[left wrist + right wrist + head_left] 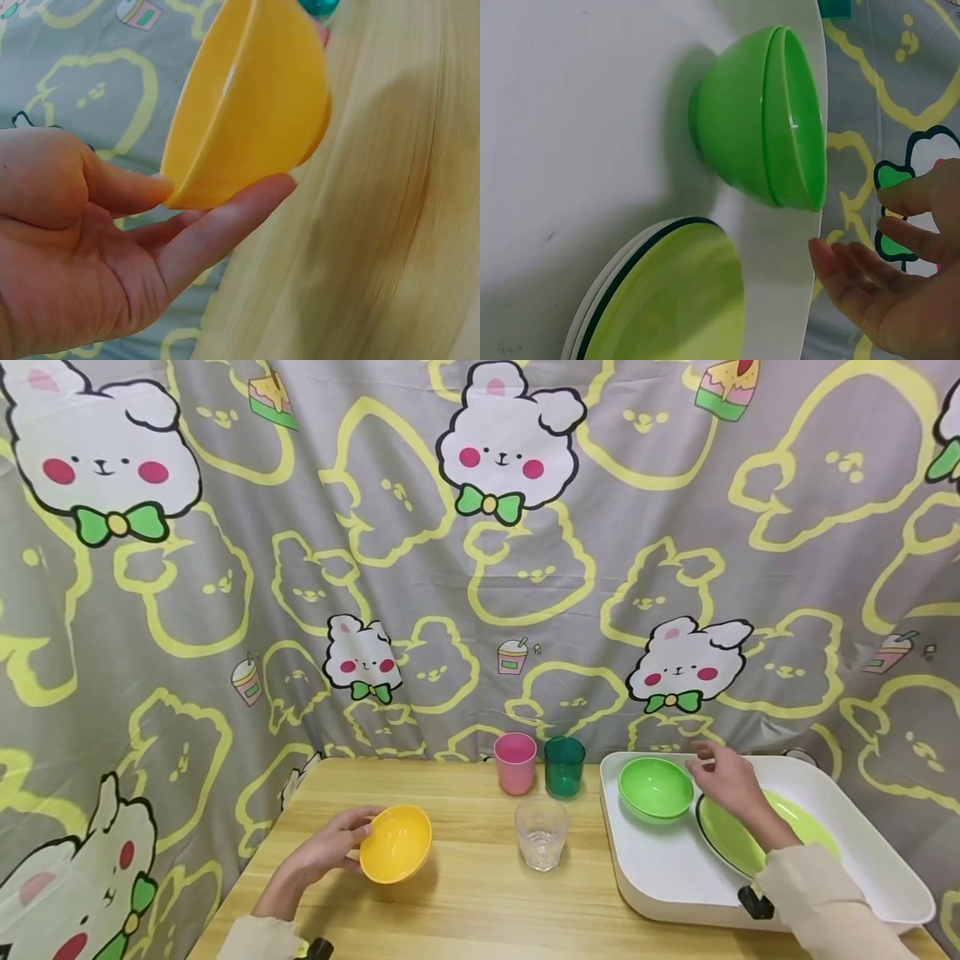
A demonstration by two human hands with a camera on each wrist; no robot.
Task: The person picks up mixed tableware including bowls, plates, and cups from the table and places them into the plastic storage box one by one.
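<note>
My left hand (327,847) pinches the rim of a yellow bowl (396,845) between thumb and fingers. In the left wrist view the bowl (259,112) is tilted, with its shadow on the wood beside it. Over the white tray (678,902) is my right hand (727,779), its fingers loosely bent and holding nothing. Just left of it sit green bowls (656,787); the right wrist view shows two rims, one bowl (742,120) nested in another. Below that hand lies a stack of plates, a yellow-green plate (679,300) on top, partly hidden by my forearm in the head view.
A pink cup (515,766) and a dark green cup (564,768) stand near the back edge of the wooden table (480,910). In front of them is a clear glass (542,837), left of the tray. A patterned curtain (420,577) hangs behind and at the left.
</note>
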